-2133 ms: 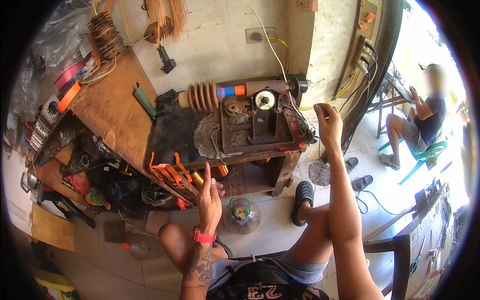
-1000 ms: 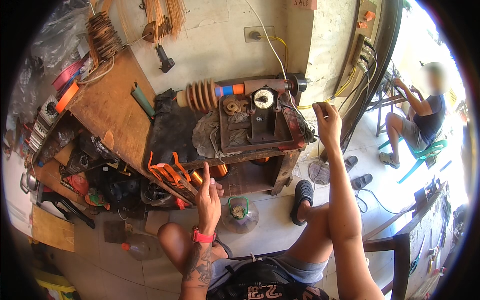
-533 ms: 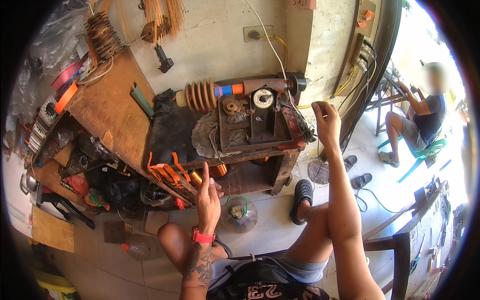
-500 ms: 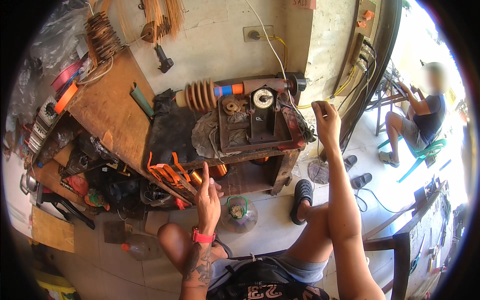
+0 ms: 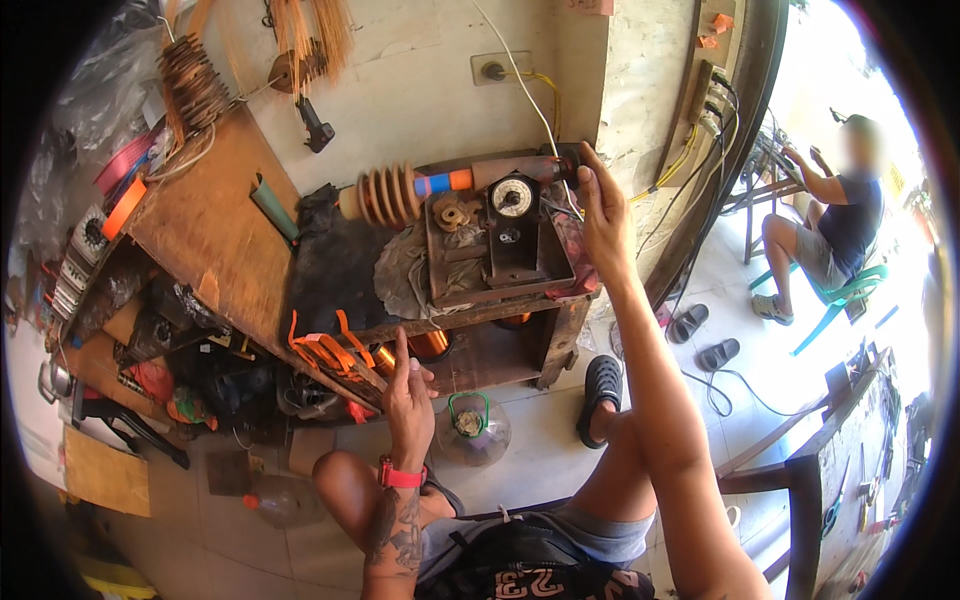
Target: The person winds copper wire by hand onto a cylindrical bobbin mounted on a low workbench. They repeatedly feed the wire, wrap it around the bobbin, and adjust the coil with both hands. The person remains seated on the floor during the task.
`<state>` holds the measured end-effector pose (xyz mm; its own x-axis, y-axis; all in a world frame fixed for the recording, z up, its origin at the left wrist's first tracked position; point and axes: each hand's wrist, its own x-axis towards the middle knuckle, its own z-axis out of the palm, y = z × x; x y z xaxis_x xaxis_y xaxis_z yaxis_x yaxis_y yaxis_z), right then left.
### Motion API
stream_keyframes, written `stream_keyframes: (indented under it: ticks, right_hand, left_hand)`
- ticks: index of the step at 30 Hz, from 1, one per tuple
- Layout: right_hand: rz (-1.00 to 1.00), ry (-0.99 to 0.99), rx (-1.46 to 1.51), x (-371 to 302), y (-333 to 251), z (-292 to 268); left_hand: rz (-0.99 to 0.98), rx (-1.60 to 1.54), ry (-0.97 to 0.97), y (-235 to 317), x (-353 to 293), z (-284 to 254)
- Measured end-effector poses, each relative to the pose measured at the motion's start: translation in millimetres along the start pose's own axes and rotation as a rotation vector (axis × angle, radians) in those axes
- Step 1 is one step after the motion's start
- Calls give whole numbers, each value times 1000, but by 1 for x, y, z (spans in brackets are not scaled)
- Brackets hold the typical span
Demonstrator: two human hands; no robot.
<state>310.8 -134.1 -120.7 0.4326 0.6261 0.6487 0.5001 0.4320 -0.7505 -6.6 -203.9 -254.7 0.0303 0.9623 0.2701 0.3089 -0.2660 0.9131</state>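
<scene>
A hand-cranked coil winder with a round dial, a ribbed wooden former and an orange-and-blue shaft stands on a small wooden stand. My right hand is up at the shaft's right end, its fingers curled round the dark handle there, which it mostly hides. My left hand, with a red wristband, is raised in front of the stand's lower shelf. Its fingers point up close together and nothing shows in them. It is near the orange strips and a copper coil.
A sloping wooden bench on the left has tools and clutter under it. A clear jar with a green handle stands on the floor by my knee. Sandals and cables lie to the right, where another person sits at a table.
My right hand has moved a little up and left, closer to the winder's right end. My left hand has stayed in place.
</scene>
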Motion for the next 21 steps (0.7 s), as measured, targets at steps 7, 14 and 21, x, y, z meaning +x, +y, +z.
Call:
stream_keyframes:
  ticks: [7,14,21]
  right_hand:
    - [-67,91,-25,0,1,9]
    - [-66,102,-40,0,2,11]
    - [-29,99,-112,2,-5,11]
  left_hand:
    - [6,18,2,3,-1,-1]
    - [14,22,-2,6,0,-1]
    - [21,86,-7,6,-2,-4]
